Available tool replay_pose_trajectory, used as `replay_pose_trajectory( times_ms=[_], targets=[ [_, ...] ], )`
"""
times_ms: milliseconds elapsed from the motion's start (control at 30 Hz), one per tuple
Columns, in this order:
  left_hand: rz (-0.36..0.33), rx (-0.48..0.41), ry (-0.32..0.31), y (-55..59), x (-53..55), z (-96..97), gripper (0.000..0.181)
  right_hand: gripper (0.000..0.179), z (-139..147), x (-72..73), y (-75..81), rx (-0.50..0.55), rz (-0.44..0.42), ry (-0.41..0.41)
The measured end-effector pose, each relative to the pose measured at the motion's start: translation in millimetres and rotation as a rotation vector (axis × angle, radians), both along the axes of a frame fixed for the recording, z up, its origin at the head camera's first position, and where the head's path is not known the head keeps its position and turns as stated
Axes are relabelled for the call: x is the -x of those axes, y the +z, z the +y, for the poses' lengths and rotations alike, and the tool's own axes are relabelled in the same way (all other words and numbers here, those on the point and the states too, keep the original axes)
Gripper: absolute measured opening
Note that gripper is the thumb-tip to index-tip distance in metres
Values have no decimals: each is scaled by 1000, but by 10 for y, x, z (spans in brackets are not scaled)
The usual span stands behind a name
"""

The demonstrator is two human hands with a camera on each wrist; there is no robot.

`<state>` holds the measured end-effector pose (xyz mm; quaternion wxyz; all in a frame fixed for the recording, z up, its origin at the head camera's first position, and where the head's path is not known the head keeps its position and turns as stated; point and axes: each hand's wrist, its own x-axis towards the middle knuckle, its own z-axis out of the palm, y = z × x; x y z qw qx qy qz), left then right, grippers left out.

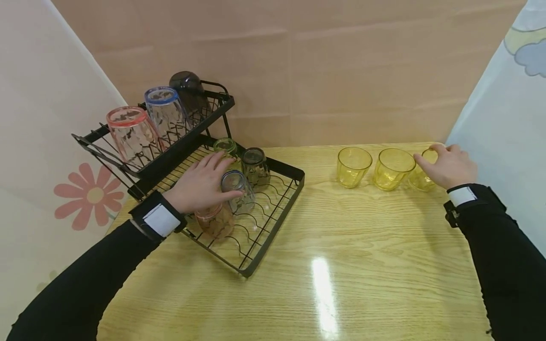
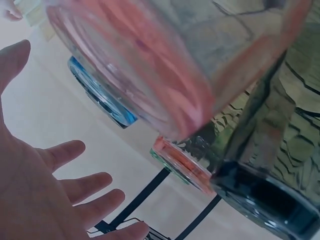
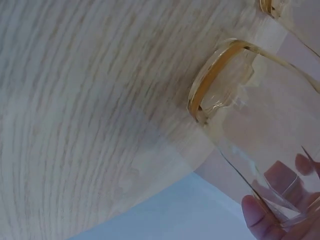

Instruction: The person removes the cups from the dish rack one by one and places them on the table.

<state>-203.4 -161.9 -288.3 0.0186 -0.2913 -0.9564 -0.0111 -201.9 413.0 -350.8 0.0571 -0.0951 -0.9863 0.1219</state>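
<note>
1. The right hand (image 1: pixel 454 168) holds the right cup (image 1: pixel 420 180) near its rim, thumb on the left side, fingertips on the far side; its grip is narrowed to the cup's width.
2. That cup is upright near the far right corner of the worktop (image 1: pixel 375 274), mouth upward, long axis vertical. In the right wrist view the fingers sit at the mouth end, opposite the thick amber base.
3. The middle cup (image 1: pixel 391 171) and left cup (image 1: pixel 353 168) stand likewise, mouths up, in line along the worktop's far edge.
4. The left hand (image 1: pixel 200 184) is above the rack (image 1: pixel 276 227), toward the worktop's left edge, its grip wide, fingers spread.
5. Its thumb crosses over the blue glass (image 1: pixel 241 194), its fingertips the green glass (image 1: pixel 226 145); I cannot tell whether they touch. Both glasses are base up.
</note>
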Motion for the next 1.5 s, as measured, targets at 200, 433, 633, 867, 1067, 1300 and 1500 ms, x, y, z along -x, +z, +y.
replay_pose_trajectory(
  times_ms=[200, 433, 633, 867, 1067, 1300, 1500],
  targets=[
    [-15, -37, 29, 38, -46, -27, 89, 85, -22, 41, -11, -6, -2, -9],
    [-19, -45, 30, 36, -113, -105, 91, 84, -98, 76, 10, 27, -10, 5],
    [22, -49, 41, 2, -190, -191, 93, 77, -160, 93, 141, 69, 120, 60],
    [112, -58, 66, -110, -327, -233, 104, 72, -381, 80, 424, 140, 220, 121],
    [148, -57, 66, -216, -444, -213, 107, 73, -613, 47, 591, 176, 234, 154],
    [121, -69, 71, -314, -491, -208, 106, 74, -1010, -69, 654, 175, 277, 259],
    [102, -95, 71, -351, -486, -212, 106, 73, -1365, -220, 628, 154, 304, 402]
  ],
)
